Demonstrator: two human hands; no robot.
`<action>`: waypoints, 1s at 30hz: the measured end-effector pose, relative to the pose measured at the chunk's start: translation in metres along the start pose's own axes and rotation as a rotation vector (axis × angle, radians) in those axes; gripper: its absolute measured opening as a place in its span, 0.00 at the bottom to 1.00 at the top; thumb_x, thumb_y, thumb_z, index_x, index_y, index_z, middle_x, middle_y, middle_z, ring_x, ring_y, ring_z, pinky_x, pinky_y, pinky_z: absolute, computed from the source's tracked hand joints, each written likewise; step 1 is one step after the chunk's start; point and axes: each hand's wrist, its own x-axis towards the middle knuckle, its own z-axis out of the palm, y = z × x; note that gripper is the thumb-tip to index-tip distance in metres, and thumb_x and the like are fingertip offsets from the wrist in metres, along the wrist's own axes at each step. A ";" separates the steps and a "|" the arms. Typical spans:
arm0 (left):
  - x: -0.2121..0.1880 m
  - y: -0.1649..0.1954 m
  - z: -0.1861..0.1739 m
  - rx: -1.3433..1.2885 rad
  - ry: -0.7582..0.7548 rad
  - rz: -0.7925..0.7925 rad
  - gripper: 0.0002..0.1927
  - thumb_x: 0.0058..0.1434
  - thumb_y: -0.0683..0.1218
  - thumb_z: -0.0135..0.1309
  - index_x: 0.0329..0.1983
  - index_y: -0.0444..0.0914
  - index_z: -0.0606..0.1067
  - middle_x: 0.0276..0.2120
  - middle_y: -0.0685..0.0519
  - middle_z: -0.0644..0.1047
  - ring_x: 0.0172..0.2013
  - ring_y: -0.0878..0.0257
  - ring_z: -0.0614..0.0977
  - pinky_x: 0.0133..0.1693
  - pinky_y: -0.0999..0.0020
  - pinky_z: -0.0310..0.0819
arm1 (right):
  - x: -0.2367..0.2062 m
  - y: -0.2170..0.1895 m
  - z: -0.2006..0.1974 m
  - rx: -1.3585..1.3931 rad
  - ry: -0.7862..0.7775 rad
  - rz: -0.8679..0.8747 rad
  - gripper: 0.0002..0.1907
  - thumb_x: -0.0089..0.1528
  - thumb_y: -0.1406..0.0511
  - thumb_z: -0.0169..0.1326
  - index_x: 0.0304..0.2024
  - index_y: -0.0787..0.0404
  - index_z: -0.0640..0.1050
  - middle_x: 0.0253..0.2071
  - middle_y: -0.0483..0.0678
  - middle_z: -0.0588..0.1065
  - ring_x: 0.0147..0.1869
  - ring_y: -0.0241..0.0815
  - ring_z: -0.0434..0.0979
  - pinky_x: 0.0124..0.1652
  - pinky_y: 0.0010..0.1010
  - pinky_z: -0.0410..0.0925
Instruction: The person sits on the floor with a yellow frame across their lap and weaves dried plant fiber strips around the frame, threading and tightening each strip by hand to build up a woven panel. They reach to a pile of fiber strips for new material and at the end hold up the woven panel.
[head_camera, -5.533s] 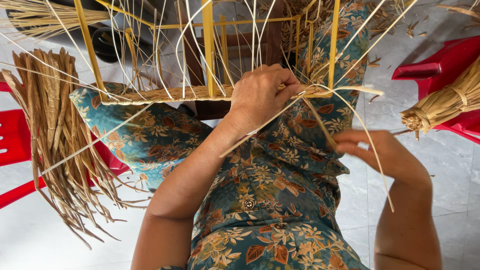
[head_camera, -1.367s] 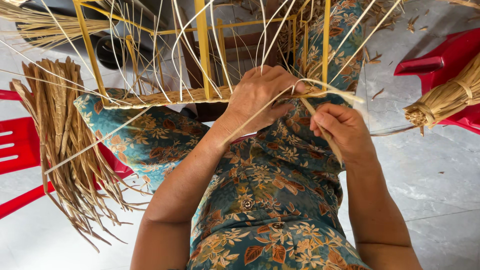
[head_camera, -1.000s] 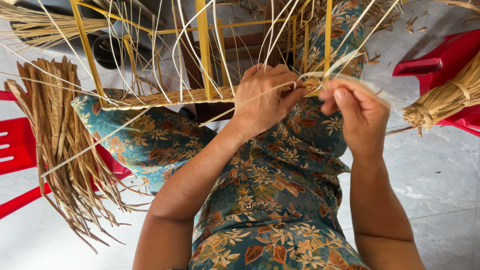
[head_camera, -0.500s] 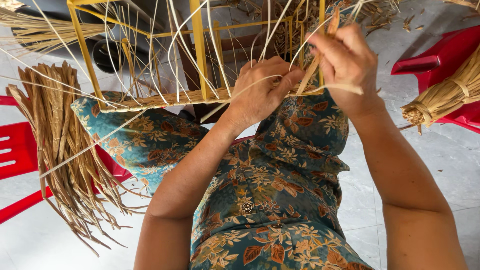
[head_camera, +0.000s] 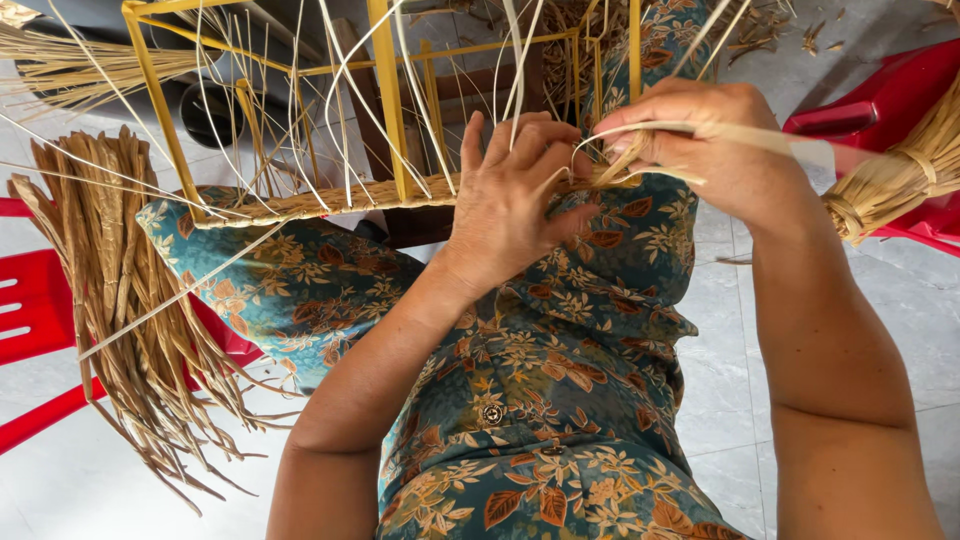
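A yellow metal frame (head_camera: 388, 100) rests against my knees, with a woven straw band (head_camera: 330, 198) along its lower bar and thin pale strands sticking up from it. My left hand (head_camera: 515, 195) presses on the band's right end, fingers curled over the weave. Just to its right, my right hand (head_camera: 712, 140) pinches a flat pale straw strip (head_camera: 760, 137) that runs out to the right, with a loop of strands under its fingers.
A bundle of dried brown leaves (head_camera: 110, 300) hangs over a red plastic chair (head_camera: 35, 330) at left. Another tied straw bundle (head_camera: 900, 180) lies on a red chair at right. A floral dress (head_camera: 540, 380) covers my lap; grey floor tiles lie below.
My right hand rose from lap height to the frame's right end, drawing the straw strip up and across. My left hand stayed on the woven band.
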 end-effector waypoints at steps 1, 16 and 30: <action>-0.001 0.002 0.003 0.021 0.000 -0.016 0.17 0.51 0.52 0.72 0.38 0.44 0.78 0.50 0.56 0.75 0.60 0.56 0.72 0.65 0.30 0.49 | 0.001 0.000 0.001 -0.005 -0.018 0.054 0.08 0.69 0.70 0.57 0.50 0.61 0.83 0.39 0.42 0.80 0.41 0.28 0.82 0.40 0.20 0.75; -0.006 -0.001 0.024 0.147 0.080 -0.014 0.16 0.58 0.51 0.67 0.46 0.45 0.75 0.53 0.59 0.75 0.62 0.58 0.73 0.70 0.33 0.41 | 0.007 -0.009 0.018 -0.192 -0.009 0.223 0.10 0.62 0.67 0.63 0.46 0.59 0.82 0.26 0.42 0.76 0.24 0.27 0.69 0.23 0.23 0.62; -0.003 -0.002 0.006 -0.085 0.037 -0.041 0.13 0.60 0.49 0.68 0.43 0.48 0.75 0.55 0.60 0.74 0.59 0.59 0.75 0.69 0.40 0.54 | 0.008 -0.012 0.007 -0.290 -0.141 0.237 0.15 0.60 0.65 0.62 0.50 0.56 0.81 0.29 0.46 0.79 0.31 0.37 0.78 0.31 0.29 0.70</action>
